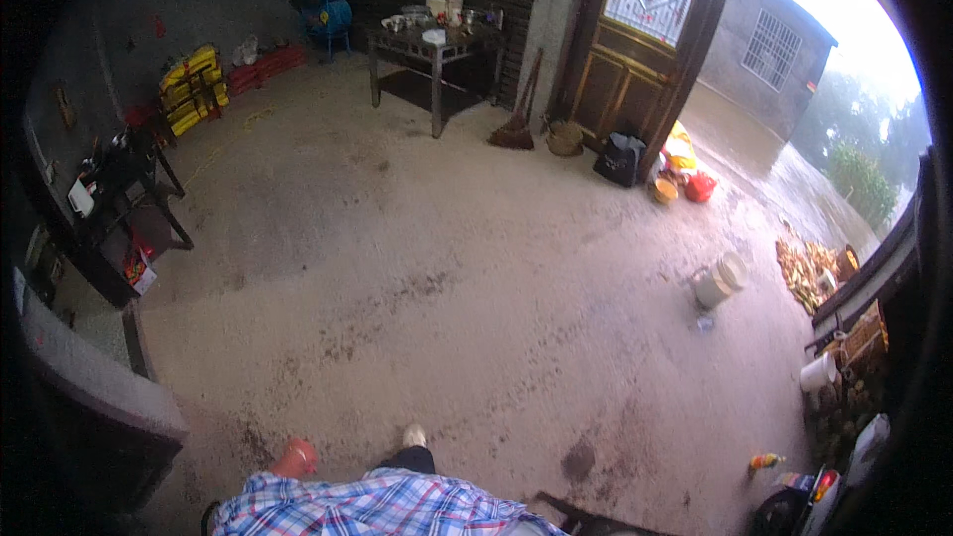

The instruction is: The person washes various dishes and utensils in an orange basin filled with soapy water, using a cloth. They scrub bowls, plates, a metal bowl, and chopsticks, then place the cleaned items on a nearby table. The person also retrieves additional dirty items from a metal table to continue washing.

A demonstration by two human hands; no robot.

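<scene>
Low in the view, at the left of a blue plaid shirt (387, 502), my left hand (301, 455) hangs beside the body. Its fingers are too blurred to make out, and nothing held can be seen. My right hand is out of view. Before me lies a concrete floor (476, 298) with dark stains, and one light shoe (415, 435) shows under a dark trouser leg. Farther off, a whitish bucket (721, 280) stands on the floor at the right.
A table (439, 52) bearing dishes stands at the back, near a broom (514, 130), a basket (564, 138) and a black bag (620, 158) by the open door (633, 37). Yellow sacks (193, 89) line the left wall. Corn cobs (804, 272) lie at the right doorway.
</scene>
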